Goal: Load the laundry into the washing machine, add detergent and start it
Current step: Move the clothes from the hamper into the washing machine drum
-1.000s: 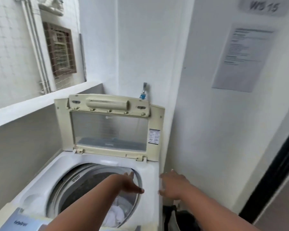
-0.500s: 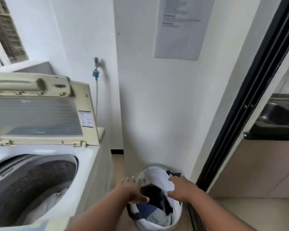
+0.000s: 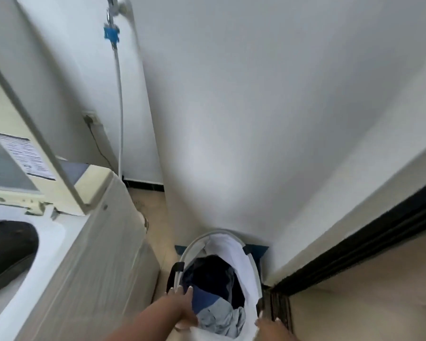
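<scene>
On the floor between the washing machine and the wall stands the laundry basket, upright, long axis vertical, mouth facing up. Dark and grey laundry lies inside. The left hand reaches in at the near rim, fingers extended, gripping nothing. The right hand touches the rim; its grip cannot be determined. Gather 1 full bundle, lift clear of the rim.
</scene>
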Demonstrator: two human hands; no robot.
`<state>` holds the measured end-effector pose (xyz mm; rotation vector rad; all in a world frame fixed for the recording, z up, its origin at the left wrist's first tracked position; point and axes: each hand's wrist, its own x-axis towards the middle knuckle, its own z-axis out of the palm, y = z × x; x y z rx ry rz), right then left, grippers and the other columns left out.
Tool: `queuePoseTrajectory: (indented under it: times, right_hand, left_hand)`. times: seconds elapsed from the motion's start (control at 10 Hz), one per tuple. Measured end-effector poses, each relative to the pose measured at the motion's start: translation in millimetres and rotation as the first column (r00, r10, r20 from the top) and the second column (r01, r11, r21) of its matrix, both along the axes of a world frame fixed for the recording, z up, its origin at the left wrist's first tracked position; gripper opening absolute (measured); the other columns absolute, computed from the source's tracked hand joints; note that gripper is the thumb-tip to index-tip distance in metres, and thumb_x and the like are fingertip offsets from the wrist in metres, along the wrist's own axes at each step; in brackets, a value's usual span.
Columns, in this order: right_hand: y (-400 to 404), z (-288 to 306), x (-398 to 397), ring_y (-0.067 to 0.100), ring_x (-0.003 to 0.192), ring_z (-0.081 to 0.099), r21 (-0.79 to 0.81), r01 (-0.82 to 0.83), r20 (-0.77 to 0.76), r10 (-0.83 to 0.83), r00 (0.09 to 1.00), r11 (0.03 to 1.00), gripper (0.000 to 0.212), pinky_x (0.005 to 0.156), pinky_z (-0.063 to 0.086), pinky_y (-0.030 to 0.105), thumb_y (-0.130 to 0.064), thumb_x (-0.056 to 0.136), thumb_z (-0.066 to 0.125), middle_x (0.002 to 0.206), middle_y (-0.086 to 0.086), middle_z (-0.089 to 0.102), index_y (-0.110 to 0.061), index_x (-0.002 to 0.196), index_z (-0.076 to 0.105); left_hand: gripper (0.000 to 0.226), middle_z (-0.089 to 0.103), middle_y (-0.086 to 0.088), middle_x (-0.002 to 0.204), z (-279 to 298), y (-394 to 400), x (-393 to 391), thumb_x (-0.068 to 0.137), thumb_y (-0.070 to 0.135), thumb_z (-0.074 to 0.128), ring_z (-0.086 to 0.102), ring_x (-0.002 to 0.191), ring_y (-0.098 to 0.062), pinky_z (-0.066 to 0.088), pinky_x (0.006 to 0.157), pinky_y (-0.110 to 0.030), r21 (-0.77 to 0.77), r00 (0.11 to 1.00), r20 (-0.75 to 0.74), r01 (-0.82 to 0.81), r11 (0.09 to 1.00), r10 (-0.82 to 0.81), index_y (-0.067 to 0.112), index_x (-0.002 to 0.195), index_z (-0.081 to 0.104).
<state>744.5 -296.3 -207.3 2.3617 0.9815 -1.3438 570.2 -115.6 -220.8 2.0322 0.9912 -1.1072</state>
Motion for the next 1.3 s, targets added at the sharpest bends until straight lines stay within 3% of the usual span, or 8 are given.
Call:
queuePoseTrajectory:
  times: [0.4,0.5,0.7,0.8,0.9,1.1,1.2,1.3]
  right_hand:
    - [61.5,-235.7,35.8,0.027,0.121,0.053,-0.008,-0.008,-0.204,0.006,0.979,1.000,0.061,0.096,0.046,0.036,-0.057,0.083,0.052,0.136,0.008,0.053,-0.022,0.132,0.045]
    - [83.9,-303.2,30.6,0.029,0.127,0.049,-0.053,-0.024,-0.211,0.012,0.977,0.998,0.072,0.098,0.044,0.039,-0.060,0.083,0.053,0.144,0.009,0.045,-0.018,0.140,0.038]
    - [104.9,-410.6,11.1,0.036,0.139,0.030,-0.061,-0.004,-0.097,-0.002,0.995,0.998,0.094,0.111,0.028,0.047,-0.060,0.081,0.060,0.156,0.014,0.025,-0.023,0.152,0.012]
    - [104.5,-442.0,-2.8,0.042,0.140,0.023,-0.105,0.071,-0.093,-0.081,0.992,0.992,0.091,0.111,0.025,0.051,-0.059,0.079,0.063,0.157,0.016,0.013,-0.034,0.151,0.011]
    - [105.8,-448.8,-11.4,0.043,0.128,0.038,-0.022,0.123,-0.063,-0.124,0.990,0.992,0.053,0.106,0.034,0.049,-0.037,0.091,0.054,0.148,0.016,0.029,-0.031,0.141,0.036]
    - [99.0,-376.9,1.6,0.041,0.116,0.052,0.169,0.249,-0.142,-0.227,0.964,0.954,0.045,0.092,0.044,0.042,-0.031,0.090,0.054,0.129,0.020,0.050,-0.017,0.132,0.048]
    - [95.2,-307.6,6.6,0.038,0.100,0.058,0.255,0.333,-0.164,-0.298,0.940,0.908,0.032,0.078,0.044,0.038,-0.023,0.087,0.054,0.108,0.020,0.062,-0.012,0.116,0.055]
    - [89.8,-231.8,6.9,0.032,0.083,0.057,0.320,0.406,-0.222,-0.348,0.911,0.856,0.017,0.070,0.043,0.036,-0.019,0.084,0.058,0.086,0.008,0.060,-0.016,0.097,0.048]
  left_hand:
    - [0.060,0.043,-0.012,0.147,-216.0,17.7,73.6,0.093,0.040,0.053,0.045,0.131,-0.032,0.040,0.107,-0.044,-0.076,0.989,-0.098,0.099,0.992,-0.106,0.012,0.144,0.038]
    - [0.058,0.040,-0.015,0.148,-289.5,24.4,95.0,0.095,0.042,0.051,0.041,0.134,-0.034,0.034,0.112,-0.045,-0.148,0.984,-0.151,0.075,0.986,-0.097,0.013,0.143,0.040]
    - [0.081,-0.004,-0.014,0.161,-390.2,31.8,97.1,0.091,0.031,0.056,-0.003,0.147,-0.041,0.017,0.114,-0.058,0.120,0.993,-0.108,0.066,0.991,-0.054,0.018,0.154,0.006]
    - [0.065,0.001,-0.014,0.161,-411.9,38.0,90.9,0.091,0.032,0.056,-0.005,0.146,-0.042,0.019,0.112,-0.063,0.168,0.984,-0.130,0.143,0.975,-0.121,0.024,0.149,0.027]
    - [0.052,0.015,-0.013,0.156,-411.1,43.0,85.4,0.090,0.030,0.058,-0.002,0.146,-0.042,0.021,0.111,-0.063,0.201,0.989,-0.073,0.145,0.969,-0.132,0.024,0.139,0.043]
    - [0.036,0.038,-0.017,0.138,-349.5,37.0,83.7,0.089,0.024,0.053,0.025,0.138,-0.044,0.034,0.108,-0.049,0.177,0.987,0.160,-0.054,0.983,0.025,0.013,0.124,0.050]
    - [0.012,0.055,-0.026,0.113,-277.5,35.2,88.4,0.085,0.006,0.052,0.052,0.110,-0.037,0.035,0.084,-0.032,0.019,0.906,0.359,-0.246,0.969,0.223,0.006,0.097,0.053]
    - [0.016,0.049,-0.015,0.072,-195.8,27.4,80.1,0.078,0.005,0.045,0.047,0.077,-0.026,0.020,0.063,-0.021,-0.059,0.783,0.491,-0.408,0.911,0.383,0.018,0.072,0.038]
